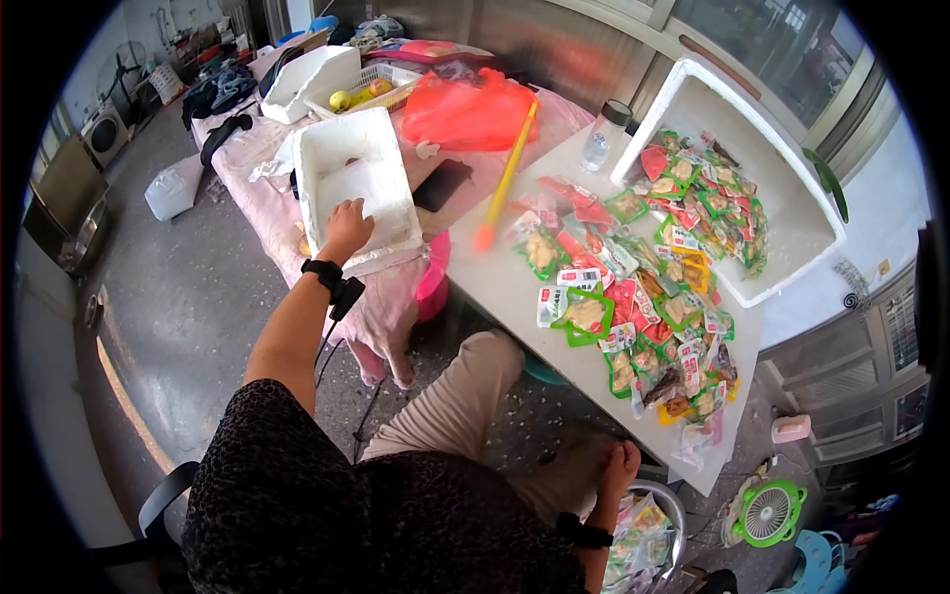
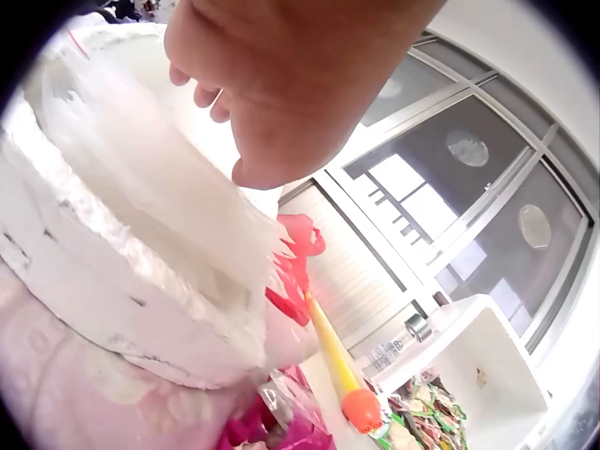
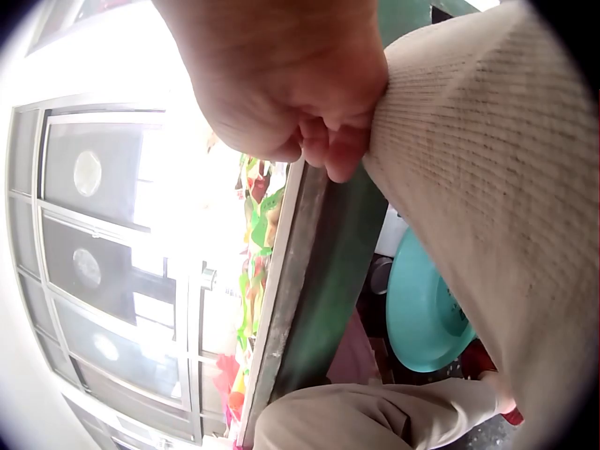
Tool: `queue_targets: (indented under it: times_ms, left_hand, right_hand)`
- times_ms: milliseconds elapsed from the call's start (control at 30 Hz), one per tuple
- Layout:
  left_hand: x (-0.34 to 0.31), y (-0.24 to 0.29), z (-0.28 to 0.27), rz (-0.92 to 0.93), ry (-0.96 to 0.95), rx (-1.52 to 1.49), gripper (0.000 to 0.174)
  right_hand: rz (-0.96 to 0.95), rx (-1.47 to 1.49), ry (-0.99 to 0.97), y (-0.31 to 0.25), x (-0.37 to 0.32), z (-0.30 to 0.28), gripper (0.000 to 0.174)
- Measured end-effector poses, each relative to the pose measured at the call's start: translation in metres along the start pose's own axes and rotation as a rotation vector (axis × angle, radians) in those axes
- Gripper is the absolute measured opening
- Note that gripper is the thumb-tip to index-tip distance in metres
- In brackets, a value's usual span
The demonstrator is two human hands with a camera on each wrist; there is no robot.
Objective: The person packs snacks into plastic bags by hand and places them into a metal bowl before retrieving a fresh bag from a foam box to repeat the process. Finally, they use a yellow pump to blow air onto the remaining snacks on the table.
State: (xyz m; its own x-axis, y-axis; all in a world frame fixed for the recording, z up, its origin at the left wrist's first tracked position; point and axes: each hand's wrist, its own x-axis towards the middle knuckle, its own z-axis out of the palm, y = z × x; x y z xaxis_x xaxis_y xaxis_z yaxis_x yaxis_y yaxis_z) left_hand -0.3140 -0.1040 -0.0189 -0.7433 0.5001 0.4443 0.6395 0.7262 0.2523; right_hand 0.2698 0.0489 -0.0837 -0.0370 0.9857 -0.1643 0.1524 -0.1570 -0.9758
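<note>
My left hand [image 1: 346,230] reaches over the near end of a white foam box [image 1: 401,193], its fingers relaxed and no object visible in them. A small brown bit lies on the box floor. In the left wrist view, whitish translucent film [image 2: 159,178] shows inside the box below the hand. My right hand [image 1: 617,469] hangs by my right knee, near the table's front edge. Its fingers [image 3: 349,150] are loosely curled, with nothing showing in them. Sealed snack packets [image 1: 643,307], many with green or red edges, lie in a heap on the white table [image 1: 495,287].
A large tilted foam box [image 1: 792,252] with more packets stands at the back right, beside a clear jar [image 1: 597,144]. A yellow stick with an orange end [image 1: 510,178], phone [image 1: 442,185] and red plastic bag [image 1: 465,111] lie centrally. Below right are a packet-filled metal basin [image 1: 679,515] and green fan [image 1: 772,513].
</note>
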Motion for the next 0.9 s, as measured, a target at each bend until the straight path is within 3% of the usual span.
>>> queue_targets:
  times_ms: [33,67,167,367,500,600,667,767,900]
  left_hand:
    - [0.0,-0.018,0.005,-0.091,-0.256,-0.016,0.035]
    - [0.0,-0.03,0.008,-0.083,-0.392,-0.095,0.034]
    - [0.001,-0.047,0.013,0.0,-0.404,-0.206,0.031]
    - [0.003,-0.039,0.001,0.01,-0.139,-0.146,0.021]
    - [-0.002,0.002,-0.033,0.039,-0.001,-0.348,0.019]
    - [-0.02,0.051,-0.056,-0.022,-0.067,-0.544,0.019]
    - [-0.045,0.082,-0.056,-0.018,-0.228,-0.784,0.013]
    - [-0.098,0.132,-0.052,0.008,-0.521,-1.122,0.008]
    - [-0.169,0.186,-0.062,0.016,-0.932,-1.171,0.008]
  right_hand:
    - [0.0,-0.011,-0.004,-0.002,-0.002,0.0,0.02]
    - [0.001,-0.022,-0.008,-0.004,-0.003,-0.001,0.02]
    - [0.007,-0.071,-0.007,-0.003,-0.002,-0.003,0.021]
    - [-0.079,-0.092,0.032,0.019,0.008,-0.012,0.019]
    - [-0.042,-0.066,-0.002,0.011,0.003,-0.008,0.02]
    - [-0.056,-0.022,-0.059,0.003,0.001,-0.001,0.02]
    - [-0.119,0.077,-0.138,0.003,0.003,0.006,0.02]
    - [-0.155,-0.001,-0.237,-0.049,-0.019,0.041,0.018]
    - [-0.106,0.16,-0.552,-0.065,-0.038,0.093,0.019]
